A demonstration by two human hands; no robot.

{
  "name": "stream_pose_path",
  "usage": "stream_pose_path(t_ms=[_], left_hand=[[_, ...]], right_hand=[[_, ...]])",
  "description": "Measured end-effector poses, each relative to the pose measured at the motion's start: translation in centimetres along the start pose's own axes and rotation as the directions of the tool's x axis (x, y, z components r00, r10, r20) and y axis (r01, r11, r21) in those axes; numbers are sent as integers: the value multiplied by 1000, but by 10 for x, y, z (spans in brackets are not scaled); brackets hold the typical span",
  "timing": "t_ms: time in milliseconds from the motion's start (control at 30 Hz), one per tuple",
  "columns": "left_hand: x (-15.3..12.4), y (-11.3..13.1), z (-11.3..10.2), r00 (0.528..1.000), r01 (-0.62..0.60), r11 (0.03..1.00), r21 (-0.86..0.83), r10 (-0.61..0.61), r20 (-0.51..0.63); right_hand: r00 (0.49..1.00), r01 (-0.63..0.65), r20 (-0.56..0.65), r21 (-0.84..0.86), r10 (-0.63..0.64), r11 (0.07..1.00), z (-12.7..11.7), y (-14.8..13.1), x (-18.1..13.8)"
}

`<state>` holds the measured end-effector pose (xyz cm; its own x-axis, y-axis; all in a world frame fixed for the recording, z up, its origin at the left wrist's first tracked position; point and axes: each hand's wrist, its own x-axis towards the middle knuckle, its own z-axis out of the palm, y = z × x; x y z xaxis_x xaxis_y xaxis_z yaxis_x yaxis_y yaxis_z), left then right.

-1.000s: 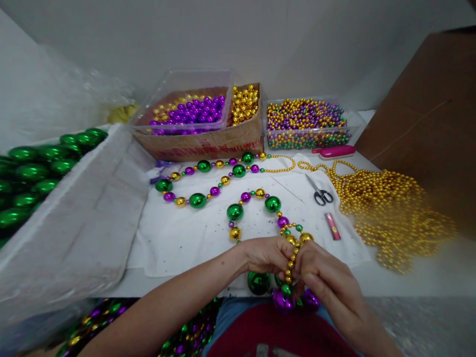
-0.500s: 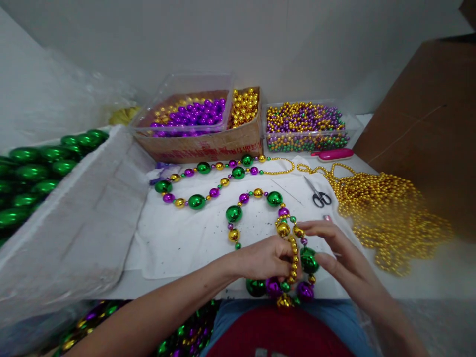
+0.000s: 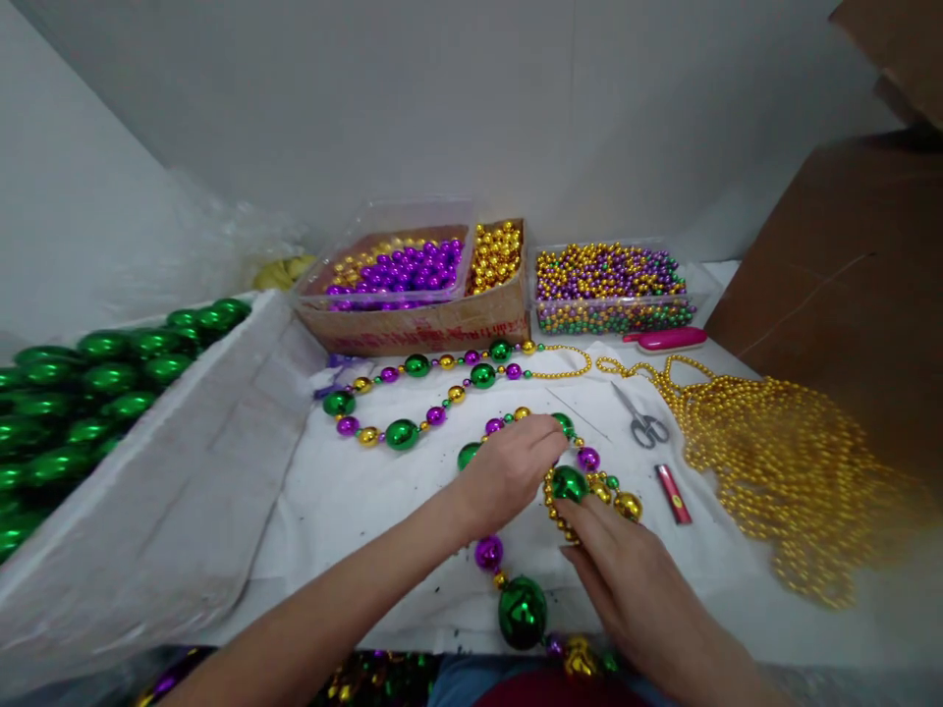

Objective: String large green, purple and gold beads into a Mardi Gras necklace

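A bead necklace (image 3: 523, 613) of large green, purple and gold balls lies looped on the white cloth, its lower end hanging by the table's front edge. My left hand (image 3: 508, 466) is closed in a pinch at the necklace's upper part; its fingertips partly hide what they grip. Just right of it, my right hand (image 3: 637, 570) has its fingers round the strand by a large green bead (image 3: 570, 483), with its thumb underneath. A string of small gold beads (image 3: 558, 516) bunches beside those fingers. Another finished-looking necklace (image 3: 402, 434) rests further back on the cloth.
Scissors (image 3: 642, 422), a lighter (image 3: 673, 494) and a thin needle (image 3: 579, 412) lie right of my hands. Gold bead strings (image 3: 781, 471) are heaped at the right. Behind stand a cardboard box (image 3: 413, 329) and a clear bin (image 3: 615, 312) of beads. A foam box (image 3: 184, 471) stands left.
My left hand has moved up from the gold strand to the necklace's upper part. My right hand, earlier spread apart, has closed on the strand. The lighter is now uncovered; the view has shifted.
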<state>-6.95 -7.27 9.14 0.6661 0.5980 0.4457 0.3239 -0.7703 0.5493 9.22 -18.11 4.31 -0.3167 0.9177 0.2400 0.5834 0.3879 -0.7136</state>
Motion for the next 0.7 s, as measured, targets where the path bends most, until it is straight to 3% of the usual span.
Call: stream_pose_path(t_ms=[100, 200, 267, 500, 700], left_hand=[[-24, -9, 24, 997, -40, 993, 112, 48, -67], [-53, -17, 48, 990, -28, 985, 169, 50, -128], [-67, -18, 57, 988, 0, 987, 163, 25, -149], [-77, -9, 56, 987, 71, 989, 129, -51, -152], [-87, -7, 56, 978, 129, 988, 79, -113, -177]], right_hand=[[991, -129, 4, 280, 133, 951, 18, 7, 8], [929, -286, -20, 595, 369, 752, 28, 28, 13], [874, -323, -14, 729, 485, 604, 31, 37, 14], [801, -176, -69, 922, 595, 344, 41, 20, 24], [810, -164, 15, 966, 587, 200, 52, 16, 26]])
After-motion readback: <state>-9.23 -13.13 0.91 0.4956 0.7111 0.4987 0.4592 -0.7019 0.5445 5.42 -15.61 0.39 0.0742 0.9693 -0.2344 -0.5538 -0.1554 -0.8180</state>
